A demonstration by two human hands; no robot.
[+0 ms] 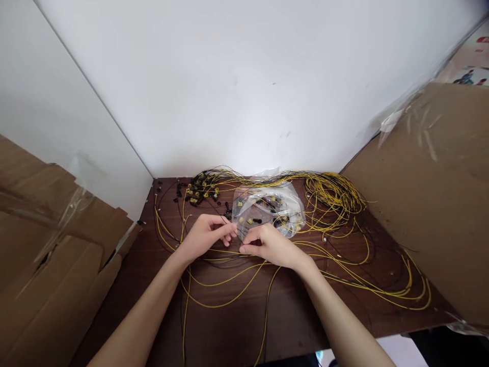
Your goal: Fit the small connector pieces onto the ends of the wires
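Note:
My left hand is closed in a pinch, thumb against forefinger, on a thin black wire. Just to its right, my right hand also pinches the wire, fingertips a short way from the left ones. The wire's exact ends are too fine to make out. Behind my hands lies a clear plastic bag with small yellow and black parts in it. Long yellow wires curve across the table beneath and in front of both hands.
The brown table backs onto a white wall. Small black and yellow connectors are heaped at the back left. A tangled bundle of yellow and black wires sits at the back right. Cardboard panels flank both sides.

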